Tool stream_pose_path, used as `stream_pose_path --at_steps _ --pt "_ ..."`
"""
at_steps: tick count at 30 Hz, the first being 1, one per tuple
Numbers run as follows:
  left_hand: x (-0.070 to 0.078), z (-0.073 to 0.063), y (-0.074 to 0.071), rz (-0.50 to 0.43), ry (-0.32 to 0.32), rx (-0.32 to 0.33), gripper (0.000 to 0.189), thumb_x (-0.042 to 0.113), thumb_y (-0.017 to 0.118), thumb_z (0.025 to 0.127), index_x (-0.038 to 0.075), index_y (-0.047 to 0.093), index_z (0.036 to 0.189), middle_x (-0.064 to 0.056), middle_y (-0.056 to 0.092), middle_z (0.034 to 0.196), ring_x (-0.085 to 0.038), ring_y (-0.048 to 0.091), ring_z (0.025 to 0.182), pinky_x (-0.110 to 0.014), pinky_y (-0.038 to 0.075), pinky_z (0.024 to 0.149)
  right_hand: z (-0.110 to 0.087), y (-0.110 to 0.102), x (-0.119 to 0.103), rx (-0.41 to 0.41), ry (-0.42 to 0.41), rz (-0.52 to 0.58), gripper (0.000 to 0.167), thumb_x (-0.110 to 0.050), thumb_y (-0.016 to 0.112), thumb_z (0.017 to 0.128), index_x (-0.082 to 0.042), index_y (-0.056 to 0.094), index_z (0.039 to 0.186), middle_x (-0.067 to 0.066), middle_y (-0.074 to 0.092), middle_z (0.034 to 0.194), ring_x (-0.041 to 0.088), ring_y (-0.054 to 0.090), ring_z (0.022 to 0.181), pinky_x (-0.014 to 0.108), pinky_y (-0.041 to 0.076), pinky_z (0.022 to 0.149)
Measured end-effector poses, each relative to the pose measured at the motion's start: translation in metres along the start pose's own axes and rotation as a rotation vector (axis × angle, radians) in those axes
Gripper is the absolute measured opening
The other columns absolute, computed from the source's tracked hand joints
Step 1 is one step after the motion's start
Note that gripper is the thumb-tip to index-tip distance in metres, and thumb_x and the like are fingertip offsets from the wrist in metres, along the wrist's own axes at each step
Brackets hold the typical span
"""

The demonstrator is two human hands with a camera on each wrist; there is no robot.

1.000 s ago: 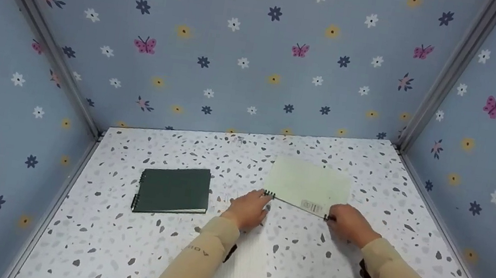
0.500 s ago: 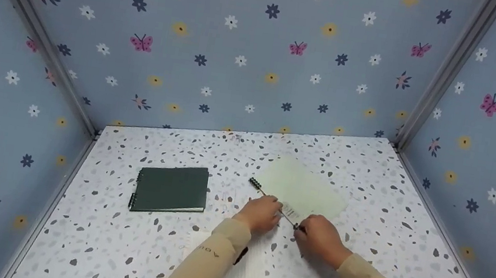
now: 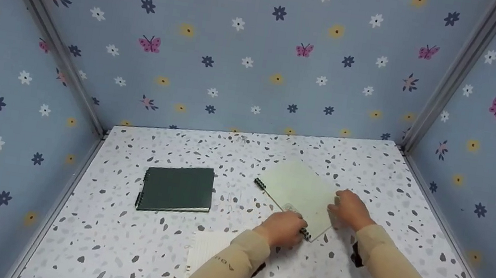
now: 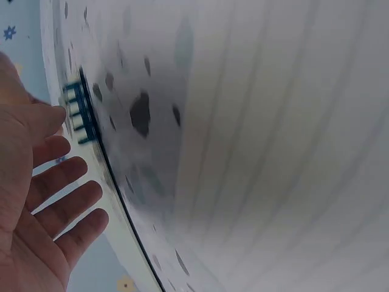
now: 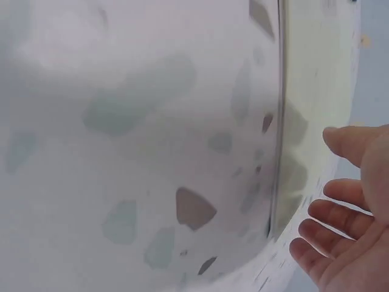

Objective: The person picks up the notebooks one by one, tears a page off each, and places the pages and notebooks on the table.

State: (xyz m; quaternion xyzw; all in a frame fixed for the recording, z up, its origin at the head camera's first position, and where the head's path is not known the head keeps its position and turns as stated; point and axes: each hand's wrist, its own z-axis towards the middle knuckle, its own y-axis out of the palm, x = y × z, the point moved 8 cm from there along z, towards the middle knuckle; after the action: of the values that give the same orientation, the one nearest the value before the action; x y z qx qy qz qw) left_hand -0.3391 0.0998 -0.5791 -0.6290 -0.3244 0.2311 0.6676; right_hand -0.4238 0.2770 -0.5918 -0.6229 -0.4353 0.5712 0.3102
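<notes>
A pale green spiral notebook [image 3: 302, 185] lies turned at an angle on the table, its black coils along the lower-left edge. Over the lower end of that binding is my left hand [image 3: 283, 229], covering part of the coils. The left wrist view shows its fingers [image 4: 67, 182] relaxed and spread, the thumb close to the coils [image 4: 80, 112]. My right hand [image 3: 349, 209] is at the notebook's right edge. In the right wrist view its thumb and fingers [image 5: 334, 210] are spread apart, with the thumb over the cover; contact is unclear.
A dark green spiral notebook [image 3: 177, 190] lies to the left, coils on its left side. A lined sheet [image 3: 206, 247] is partly hidden under the left forearm. Flower-patterned walls [image 3: 256, 82] with grey metal posts [image 3: 451, 75] bound the speckled table [image 3: 115, 256].
The pale green notebook has turned clockwise. My left hand has moved to the lower end of the binding, while my right hand has left that end for the right edge.
</notes>
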Motion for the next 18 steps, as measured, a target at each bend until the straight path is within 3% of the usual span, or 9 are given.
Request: stream_pose_path --at_steps 6,9,13,18 --pt "0.019 0.004 0.008 0.060 0.040 0.014 0.016 0.023 0.068 0.106 0.018 0.083 0.109 0.001 0.077 0.106 -0.016 0.068 0.092 -0.029 0.060 0.083 0.014 0.004 0.009 -0.027 0.022 -0.068 0.042 -0.025 0.066 0.105 0.012 0.067 0.125 0.027 0.067 0.113 0.042 0.066 0.103 0.061 0.056 0.098" --pt "0.023 0.004 0.010 0.130 0.046 0.027 0.019 0.021 0.066 0.106 0.017 0.085 0.108 0.001 0.078 0.108 -0.016 0.068 0.092 -0.028 0.060 0.082 0.016 0.005 0.009 -0.036 0.033 -0.098 0.038 -0.026 0.068 0.105 0.010 0.069 0.118 0.025 0.066 0.109 0.037 0.065 0.097 0.059 0.057 0.095" --pt "0.020 -0.001 0.009 0.179 0.044 0.039 0.021 0.017 0.065 0.106 0.015 0.085 0.107 -0.001 0.078 0.106 -0.016 0.069 0.089 -0.028 0.061 0.080 0.012 0.008 0.012 -0.072 0.096 -0.036 0.044 -0.027 0.073 0.102 0.011 0.067 0.123 0.028 0.069 0.115 0.040 0.068 0.102 0.059 0.058 0.098" --pt "0.006 -0.009 0.006 0.118 0.036 0.012 0.014 0.011 0.070 0.101 0.012 0.084 0.102 -0.003 0.078 0.102 -0.018 0.072 0.086 -0.028 0.063 0.080 -0.003 0.008 0.019 -0.085 0.188 0.079 0.060 -0.026 0.077 0.099 0.016 0.057 0.137 0.035 0.065 0.131 0.048 0.066 0.120 0.060 0.055 0.108"
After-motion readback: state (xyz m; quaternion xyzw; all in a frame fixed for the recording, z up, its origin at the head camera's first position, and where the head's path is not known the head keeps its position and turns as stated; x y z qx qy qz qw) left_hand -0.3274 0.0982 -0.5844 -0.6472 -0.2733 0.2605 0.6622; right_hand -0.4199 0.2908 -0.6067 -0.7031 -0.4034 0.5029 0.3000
